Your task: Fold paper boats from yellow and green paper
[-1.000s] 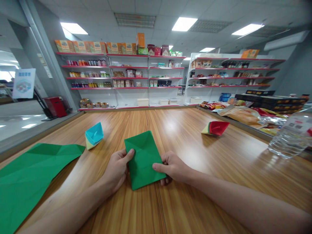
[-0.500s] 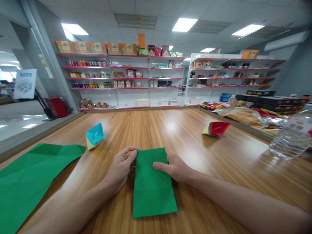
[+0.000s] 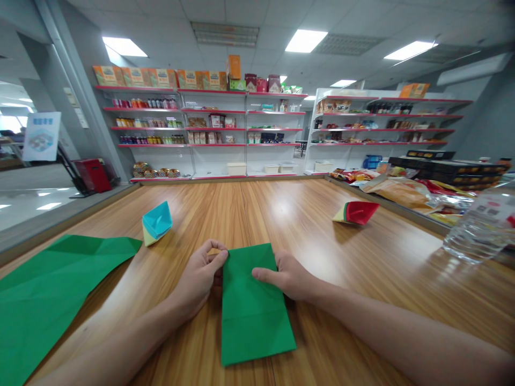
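A folded sheet of green paper (image 3: 255, 316) lies between my hands, a crease running across its lower half. My left hand (image 3: 205, 273) pinches its upper left corner between thumb and forefinger; the other fingers curl beneath, partly hidden. On the opposite side my right hand (image 3: 292, 276) grips the edge, thumb flat on top and fingers hidden underneath. A larger piece of creased green paper (image 3: 60, 284) rests on the table to the left. Beyond my left hand stands a blue and yellow folded paper piece (image 3: 157, 222). Farther right sits a red, green and yellow folded paper piece (image 3: 358, 213).
The wooden table (image 3: 241, 209) stretches ahead toward shelves (image 3: 213, 128) stocked with goods. At the right edge are a clear plastic bottle (image 3: 475, 230), snack bags (image 3: 402, 190) and stacked dark boxes (image 3: 446, 170). A sign (image 3: 41, 136) stands at the left.
The near end of the folded green paper has shifted slightly toward me and to the right. My left hand has moved a little at the corner; the right hand keeps its hold.
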Demonstrator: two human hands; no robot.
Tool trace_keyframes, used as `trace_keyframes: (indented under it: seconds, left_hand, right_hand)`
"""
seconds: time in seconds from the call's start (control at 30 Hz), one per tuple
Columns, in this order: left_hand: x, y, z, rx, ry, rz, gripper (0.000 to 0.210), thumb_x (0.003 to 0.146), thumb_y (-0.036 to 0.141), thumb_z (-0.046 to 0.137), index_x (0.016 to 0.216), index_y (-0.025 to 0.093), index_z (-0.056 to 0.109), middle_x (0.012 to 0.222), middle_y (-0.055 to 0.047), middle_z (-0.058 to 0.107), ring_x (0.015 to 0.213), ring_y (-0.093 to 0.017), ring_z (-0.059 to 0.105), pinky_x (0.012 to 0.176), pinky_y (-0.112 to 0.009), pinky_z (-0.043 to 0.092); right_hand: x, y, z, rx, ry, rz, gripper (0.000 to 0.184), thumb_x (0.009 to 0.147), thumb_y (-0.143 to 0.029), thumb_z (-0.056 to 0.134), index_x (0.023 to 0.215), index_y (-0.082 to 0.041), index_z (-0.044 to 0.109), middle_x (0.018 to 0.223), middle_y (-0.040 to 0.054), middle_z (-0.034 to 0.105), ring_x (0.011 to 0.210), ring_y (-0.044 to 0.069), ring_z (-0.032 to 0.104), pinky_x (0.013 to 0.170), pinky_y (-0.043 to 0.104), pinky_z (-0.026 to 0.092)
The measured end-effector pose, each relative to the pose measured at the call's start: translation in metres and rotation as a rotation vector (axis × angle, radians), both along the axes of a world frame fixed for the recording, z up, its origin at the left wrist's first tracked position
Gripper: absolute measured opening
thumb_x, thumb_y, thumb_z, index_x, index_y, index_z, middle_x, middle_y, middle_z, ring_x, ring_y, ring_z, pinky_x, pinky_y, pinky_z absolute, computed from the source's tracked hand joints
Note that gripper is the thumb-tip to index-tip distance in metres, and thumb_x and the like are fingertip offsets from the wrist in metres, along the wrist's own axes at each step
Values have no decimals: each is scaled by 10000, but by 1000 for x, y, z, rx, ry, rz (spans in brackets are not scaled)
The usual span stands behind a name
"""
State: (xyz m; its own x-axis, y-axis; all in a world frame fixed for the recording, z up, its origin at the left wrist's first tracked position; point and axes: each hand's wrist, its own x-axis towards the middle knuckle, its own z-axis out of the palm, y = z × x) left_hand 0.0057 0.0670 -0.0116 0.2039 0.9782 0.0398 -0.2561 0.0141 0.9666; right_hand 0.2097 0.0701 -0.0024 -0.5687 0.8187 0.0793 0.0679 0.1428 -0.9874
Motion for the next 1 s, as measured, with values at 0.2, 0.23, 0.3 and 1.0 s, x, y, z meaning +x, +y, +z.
trace_keyframes:
  seconds: [0.2, 0.23, 0.3, 1.0]
  left_hand:
    - [2, 1, 0, -31, -4, -57, 238, 809, 406, 592, 863, 201, 485, 546, 53, 555, 466, -115, 540, 476, -222, 440]
    - [2, 0, 1, -32, 5, -103, 240, 803, 397, 603, 857, 182, 514, 582, 27, 593, 513, -128, 573, 531, -246, 467]
    - [3, -1, 3, -20, 17, -181, 244, 788, 374, 630, 830, 142, 570, 682, -33, 657, 623, -153, 620, 634, -271, 485]
    - [2, -5, 7, 0, -26, -199, 363, 738, 272, 697, 1058, 112, 639, 1040, -144, 683, 937, -271, 645, 790, -379, 521]
  right_hand:
    - [-1, 5, -3, 23, 25, -85, 398, 758, -466, 629, 920, -103, 657, 858, 92, 687, 744, 191, 637, 659, 319, 522]
    - [-1, 6, -4, 27, 51, -109, 399, 763, -470, 622, 918, -103, 658, 857, 92, 686, 757, 195, 639, 672, 324, 524]
    - [-2, 8, -6, 27, 87, -146, 405, 773, -483, 605, 886, -98, 662, 853, 96, 684, 775, 204, 642, 694, 338, 526]
    - [1, 11, -11, 45, 7, -133, 430, 757, -515, 607, 809, -93, 666, 790, 93, 680, 737, 204, 639, 636, 313, 525]
